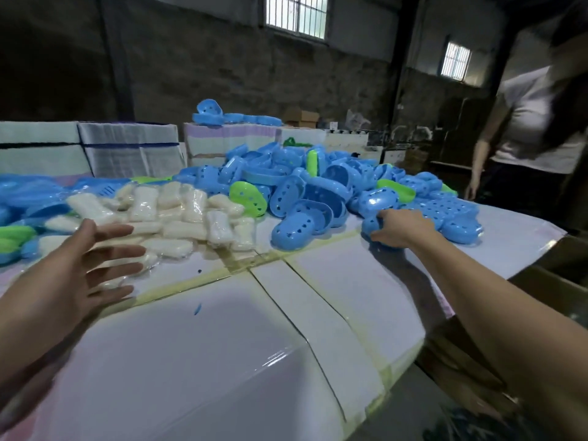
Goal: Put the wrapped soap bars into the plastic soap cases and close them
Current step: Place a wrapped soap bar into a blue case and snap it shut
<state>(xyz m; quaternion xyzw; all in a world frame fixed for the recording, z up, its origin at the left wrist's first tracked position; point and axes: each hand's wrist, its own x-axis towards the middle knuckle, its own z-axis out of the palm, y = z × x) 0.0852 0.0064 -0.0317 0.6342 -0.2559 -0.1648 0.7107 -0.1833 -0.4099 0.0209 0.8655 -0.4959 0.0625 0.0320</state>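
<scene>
Nearest: glossy white taped work surface (197, 361), bare in the foreground apart from small blue plastic chips (197, 308). Left hand (73, 275), fingers spread apart, holds nothing and hovers just short of the pile of clear-wrapped white soap bars (178, 214). Right hand (402, 227) is closed on a blue perforated plastic soap case (372, 226) at the edge of a heap of blue and green cases (305, 183). Behind: strapped white bundles (127, 154), a standing person in a white top (534, 128), a brick wall with barred windows (297, 14).
</scene>
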